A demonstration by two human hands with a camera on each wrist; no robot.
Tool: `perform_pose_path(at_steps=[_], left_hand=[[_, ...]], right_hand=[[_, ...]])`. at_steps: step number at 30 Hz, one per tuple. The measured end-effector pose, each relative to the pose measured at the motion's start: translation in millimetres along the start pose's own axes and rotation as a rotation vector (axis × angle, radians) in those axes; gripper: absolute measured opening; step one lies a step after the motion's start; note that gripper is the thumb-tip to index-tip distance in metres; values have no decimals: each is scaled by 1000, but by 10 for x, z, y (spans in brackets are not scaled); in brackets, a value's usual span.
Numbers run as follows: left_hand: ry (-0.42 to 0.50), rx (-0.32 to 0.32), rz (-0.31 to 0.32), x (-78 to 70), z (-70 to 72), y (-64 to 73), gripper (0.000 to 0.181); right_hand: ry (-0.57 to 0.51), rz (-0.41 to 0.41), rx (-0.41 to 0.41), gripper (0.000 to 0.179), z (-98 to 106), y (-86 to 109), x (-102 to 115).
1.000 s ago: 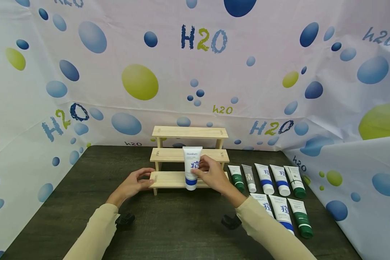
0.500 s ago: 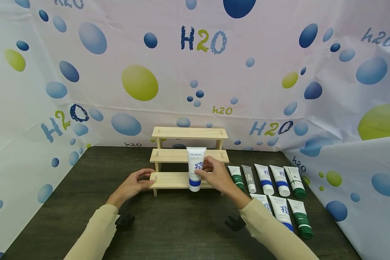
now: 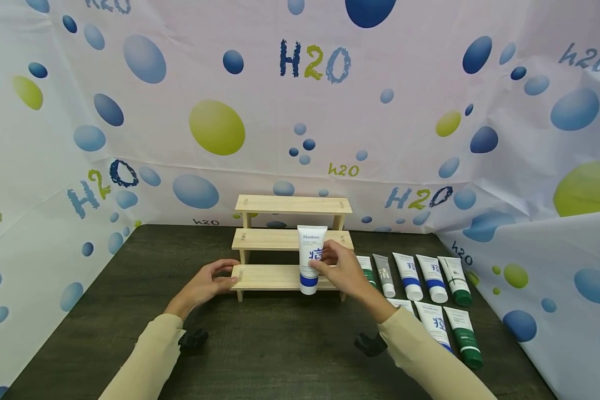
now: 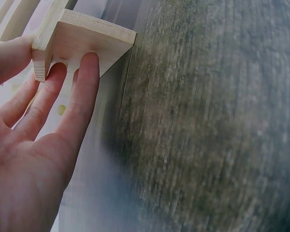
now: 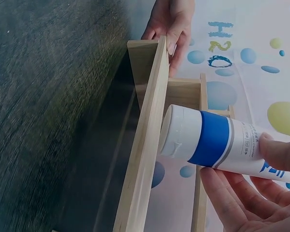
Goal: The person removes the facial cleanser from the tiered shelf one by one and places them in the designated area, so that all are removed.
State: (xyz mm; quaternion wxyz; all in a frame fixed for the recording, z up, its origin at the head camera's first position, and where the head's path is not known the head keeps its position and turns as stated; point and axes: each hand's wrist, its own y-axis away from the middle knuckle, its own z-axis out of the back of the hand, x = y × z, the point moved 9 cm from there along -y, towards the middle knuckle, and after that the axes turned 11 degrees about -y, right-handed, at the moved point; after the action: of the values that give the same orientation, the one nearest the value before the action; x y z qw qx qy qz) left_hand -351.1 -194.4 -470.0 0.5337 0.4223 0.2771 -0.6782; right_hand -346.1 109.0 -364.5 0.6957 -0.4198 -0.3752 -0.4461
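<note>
My right hand pinches a white squeeze tube with a blue band between thumb and fingers. The tube stands upright, cap down, in front of the right half of the lowest step of a three-step wooden rack. In the right wrist view the tube's white cap is right at the front edge of that step. My left hand holds the step's left end; in the left wrist view the thumb lies at the board and the fingers reach underneath beside the leg.
Several more tubes lie in two rows at the right of the dark table, among them a grey tube and a green-capped tube. A patterned sheet hangs behind and along both sides.
My right hand has carried the tube a little to the right along the front of the lowest step. The left hand has stayed at the step's left end.
</note>
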Motion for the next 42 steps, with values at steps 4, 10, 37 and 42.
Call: perform_pose_path(at_steps=[4, 10, 37, 42], left_hand=[[6, 1, 4, -1, -1, -4, 61], [3, 0, 2, -1, 9, -7, 62], [23, 5, -2, 27, -5, -26, 63], [28, 4, -5, 21, -3, -25, 62]], right_hand=[[-5, 4, 6, 28, 41, 3, -27], [-29, 2, 25, 29, 101, 27, -23], [42, -105, 31, 40, 538, 215, -217], [70, -129, 19, 43, 597, 252, -220]])
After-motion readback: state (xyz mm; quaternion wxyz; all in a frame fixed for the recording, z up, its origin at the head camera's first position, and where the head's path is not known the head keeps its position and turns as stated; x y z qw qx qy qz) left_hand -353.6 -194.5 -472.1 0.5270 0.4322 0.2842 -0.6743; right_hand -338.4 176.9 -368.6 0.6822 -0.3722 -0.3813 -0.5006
